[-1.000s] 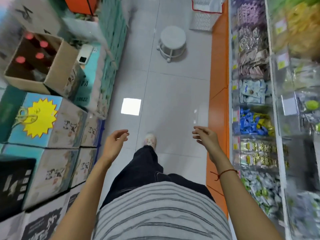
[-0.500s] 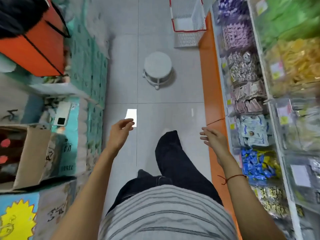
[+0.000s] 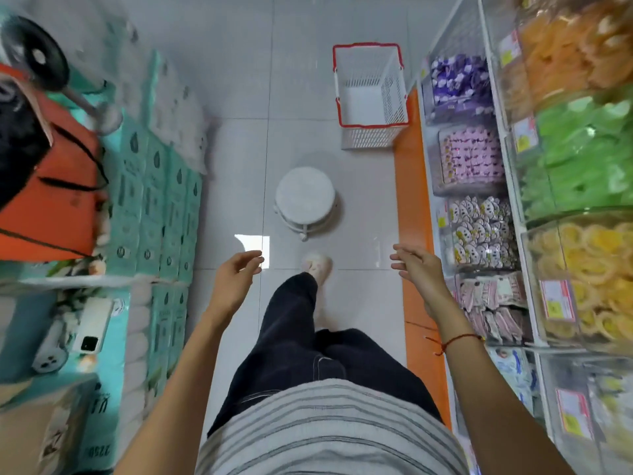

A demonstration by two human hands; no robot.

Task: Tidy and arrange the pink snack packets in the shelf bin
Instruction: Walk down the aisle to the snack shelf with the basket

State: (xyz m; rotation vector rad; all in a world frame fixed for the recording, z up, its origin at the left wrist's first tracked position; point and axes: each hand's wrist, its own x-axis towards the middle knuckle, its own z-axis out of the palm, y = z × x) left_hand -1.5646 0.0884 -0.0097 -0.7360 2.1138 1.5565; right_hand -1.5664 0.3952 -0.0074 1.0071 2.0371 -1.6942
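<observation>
Risk first: walking down a narrow aisle with a white stool (image 3: 305, 200) straight ahead of the leading foot (image 3: 317, 264) and a red-rimmed basket (image 3: 371, 94) on the floor just past it, so a trip or a kick seems likely if eyes go to the shelf too soon. Could also reach into the wrong bin: a bin of pink snack packets (image 3: 471, 157) sits on the right-hand shelf (image 3: 426, 214) further along, between purple packets (image 3: 457, 84) beyond and white panda-print packets (image 3: 479, 228) nearer, while a nearer bin (image 3: 493, 305) also holds pale pinkish packs, close beside the right forearm. Cannot tell for certain which of the two is meant; the brighter pink one looks the better guess. Blurred edges, so fine detail on labels unreadable.

Grip: left hand (image 3: 236, 274) raised over the floor, fingers loosely curled, thumb and forefinger near each other, nothing between them. Right hand (image 3: 416, 265) raised just beside the orange shelf base (image 3: 409, 214), fingers relaxed and spread a little forward, holding nothing, touching nothing. Neither grip yet on any packet; tidying judged not yet begun, with the pink bin well apart from both hands
</observation>
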